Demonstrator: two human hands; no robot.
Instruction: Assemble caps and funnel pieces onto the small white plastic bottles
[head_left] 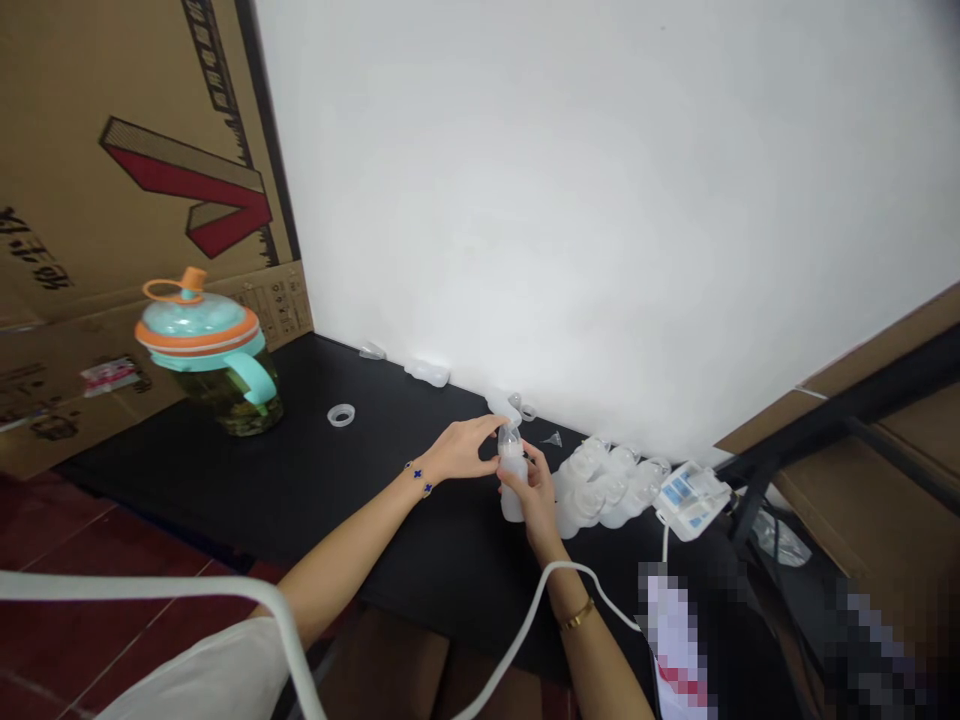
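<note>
Bottle (513, 497) stands nearly upright, on or just above the worktop (337, 490), I can't tell which. The right hand (538, 492) has its grip closed round the body; the left hand (466, 448) curves thumb and forefinger wide apart at the clear top (511, 440), contact unclear. I'd judge steady, even pressure best, keeping off the bottle cluster (600, 490) beside it.

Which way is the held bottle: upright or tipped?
Upright: the bottle has its clear top uppermost and its base lowest.
</note>
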